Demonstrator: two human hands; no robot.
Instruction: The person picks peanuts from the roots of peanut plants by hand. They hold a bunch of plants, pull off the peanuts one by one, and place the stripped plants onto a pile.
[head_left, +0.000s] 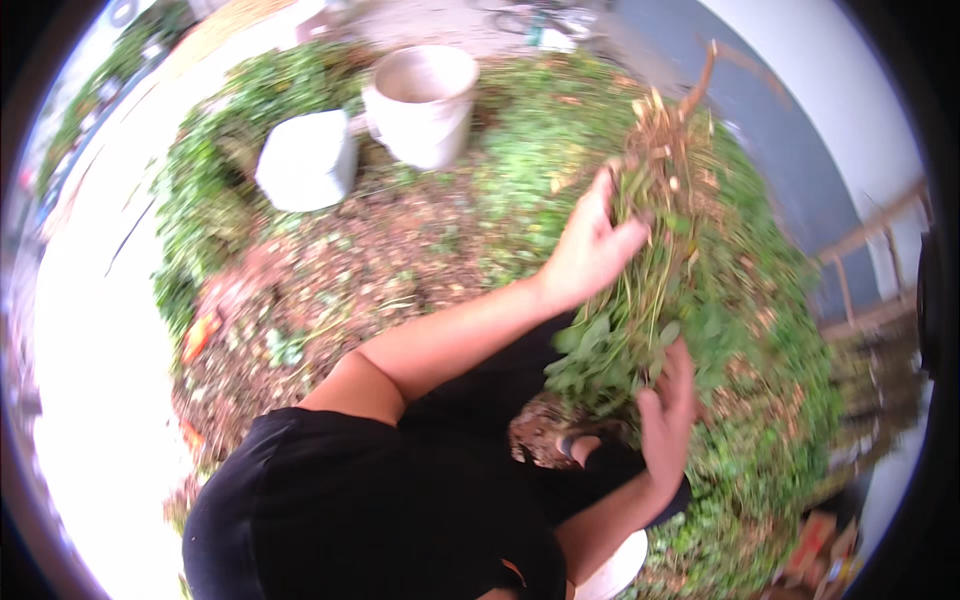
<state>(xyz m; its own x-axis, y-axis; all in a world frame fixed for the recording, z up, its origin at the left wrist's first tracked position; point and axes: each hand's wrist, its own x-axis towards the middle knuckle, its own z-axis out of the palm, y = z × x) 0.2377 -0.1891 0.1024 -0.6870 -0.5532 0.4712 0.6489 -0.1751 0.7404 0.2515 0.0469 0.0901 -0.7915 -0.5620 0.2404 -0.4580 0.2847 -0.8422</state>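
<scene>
My left hand (592, 251) is wrapped around a bundle of uprooted leafy plants (660, 202), probably peanut plants. Pale, ragged roots and a few small light lumps show at the bundle's upper end, where a brown stalk sticks out. Green leaves hang from the lower end, over my lap. My right hand (667, 412) is by those lower leaves, thumb and fingers apart. Its fingertips are blurred against the foliage, so any contact is hard to make out.
A whitish bucket (424, 112) stands ahead beside a white container (307, 161). Heaped green plants (555, 142) surround a patch of littered brown soil (360, 255). On the right are a grey-and-white wall (810, 165) and a wooden frame (844, 277). A white round object (619, 566) is beneath me.
</scene>
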